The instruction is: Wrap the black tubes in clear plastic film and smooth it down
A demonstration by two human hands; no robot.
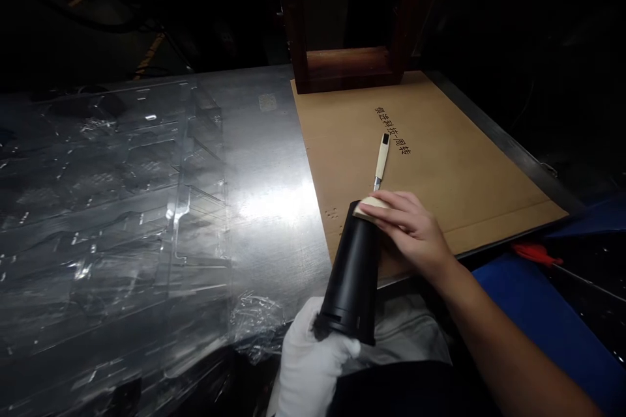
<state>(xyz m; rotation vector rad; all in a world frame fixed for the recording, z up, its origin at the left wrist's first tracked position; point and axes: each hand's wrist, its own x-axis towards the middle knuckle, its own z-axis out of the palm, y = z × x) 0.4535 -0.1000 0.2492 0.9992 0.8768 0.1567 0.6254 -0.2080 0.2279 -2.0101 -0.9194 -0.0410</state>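
My left hand (313, 361), in a white glove, is closed round the lower end of a black plastic housing (349, 273), long and tapered. The housing tilts away from me over the table's front edge. My right hand (411, 228) is bare, and its fingers press a small cream-coloured block (372, 206) against the housing's far end. The block is partly covered by the fingers, so its exact kind is unclear. Just beyond the fingers, a knife (382, 158) with a cream handle and a metal blade lies on a cardboard sheet (440, 163).
Clear plastic trays (122, 208) are spread over the left of the metal table (264, 163). A dark reddish-brown frame (347, 75) stands at the cardboard's back edge. Something red (535, 253) and a blue surface (528, 300) are at the right, below the table edge.
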